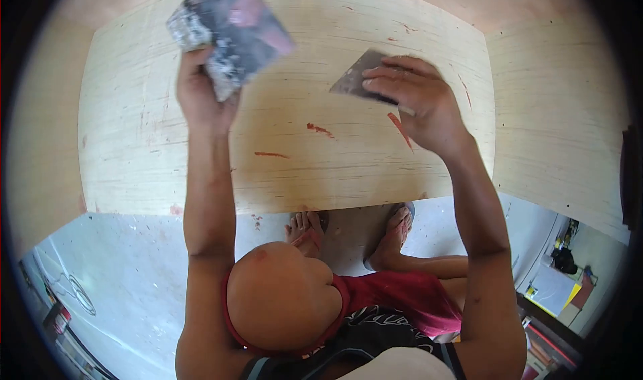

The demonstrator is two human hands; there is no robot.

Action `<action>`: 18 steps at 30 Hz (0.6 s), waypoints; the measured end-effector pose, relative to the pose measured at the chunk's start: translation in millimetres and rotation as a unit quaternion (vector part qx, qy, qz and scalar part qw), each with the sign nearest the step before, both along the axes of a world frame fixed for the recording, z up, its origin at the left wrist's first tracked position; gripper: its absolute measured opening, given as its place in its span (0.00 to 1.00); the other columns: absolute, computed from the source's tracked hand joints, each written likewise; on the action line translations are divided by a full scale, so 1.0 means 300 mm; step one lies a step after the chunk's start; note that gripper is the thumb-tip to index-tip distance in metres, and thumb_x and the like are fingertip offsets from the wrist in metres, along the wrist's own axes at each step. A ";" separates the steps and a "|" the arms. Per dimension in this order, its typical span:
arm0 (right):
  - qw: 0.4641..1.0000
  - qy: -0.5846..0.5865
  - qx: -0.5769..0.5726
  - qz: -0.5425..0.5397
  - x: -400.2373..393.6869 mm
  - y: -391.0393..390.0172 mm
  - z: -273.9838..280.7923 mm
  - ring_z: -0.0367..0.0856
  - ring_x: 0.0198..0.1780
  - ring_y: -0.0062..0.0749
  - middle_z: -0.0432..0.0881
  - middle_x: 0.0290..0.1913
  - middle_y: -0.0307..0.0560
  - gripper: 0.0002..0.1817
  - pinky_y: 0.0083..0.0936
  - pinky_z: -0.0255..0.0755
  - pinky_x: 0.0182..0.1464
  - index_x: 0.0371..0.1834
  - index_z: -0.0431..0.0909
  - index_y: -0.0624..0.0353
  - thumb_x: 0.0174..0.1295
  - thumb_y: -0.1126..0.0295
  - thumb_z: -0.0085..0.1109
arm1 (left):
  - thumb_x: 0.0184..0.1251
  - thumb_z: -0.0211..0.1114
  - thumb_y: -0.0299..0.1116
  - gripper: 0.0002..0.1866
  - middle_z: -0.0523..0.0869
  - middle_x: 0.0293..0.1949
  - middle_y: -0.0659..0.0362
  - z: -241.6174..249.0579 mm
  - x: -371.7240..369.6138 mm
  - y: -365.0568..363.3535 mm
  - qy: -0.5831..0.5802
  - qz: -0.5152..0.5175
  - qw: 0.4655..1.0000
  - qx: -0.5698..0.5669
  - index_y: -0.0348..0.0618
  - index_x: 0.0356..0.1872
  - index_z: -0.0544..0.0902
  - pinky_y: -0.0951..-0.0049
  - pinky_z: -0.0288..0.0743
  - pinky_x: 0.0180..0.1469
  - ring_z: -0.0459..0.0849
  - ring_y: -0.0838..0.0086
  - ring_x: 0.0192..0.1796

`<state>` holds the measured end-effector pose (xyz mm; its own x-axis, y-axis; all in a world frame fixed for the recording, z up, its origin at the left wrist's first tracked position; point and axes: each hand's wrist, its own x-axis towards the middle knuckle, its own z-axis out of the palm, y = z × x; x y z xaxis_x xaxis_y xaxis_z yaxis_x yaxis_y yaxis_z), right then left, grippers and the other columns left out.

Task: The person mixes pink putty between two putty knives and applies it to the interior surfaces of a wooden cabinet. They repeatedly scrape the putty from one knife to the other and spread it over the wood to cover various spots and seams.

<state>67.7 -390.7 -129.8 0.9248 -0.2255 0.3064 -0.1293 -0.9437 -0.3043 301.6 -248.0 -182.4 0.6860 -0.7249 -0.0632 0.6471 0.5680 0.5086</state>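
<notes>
My left hand [201, 99] grips a blurred rectangular putty board [244, 35], dark and smeared with whitish crust along one side and a pinkish patch on its face. Pinched in my right hand [425, 102] is a flat grey scraper blade [355, 75], held just over a pale plywood panel [268, 105]. Fingers of that hand lie across the blade's top and partly hide it. Reddish filler streaks mark the panel, among them a short smear [320, 130] and a slanted stroke [400, 131] below the right hand.
Plywood walls stand at the left [47, 119] and right [556, 119] of the panel. My bent knee [281, 299] and sandalled feet are below its near edge. Loose items, including a yellow-edged sheet [552, 289], lie at lower right; a coiled cable [80, 293] is at lower left.
</notes>
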 end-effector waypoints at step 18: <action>0.307 -0.492 0.743 -0.333 0.459 -0.705 -0.578 0.78 0.34 0.38 0.74 0.38 0.51 0.13 0.33 0.79 0.29 0.40 0.68 0.68 0.51 0.87 0.54 | 0.50 0.53 0.31 0.24 0.81 0.43 0.50 -0.494 0.176 -0.145 0.180 -0.308 0.929 0.096 0.35 0.52 0.72 0.61 0.76 0.47 0.81 0.60 0.42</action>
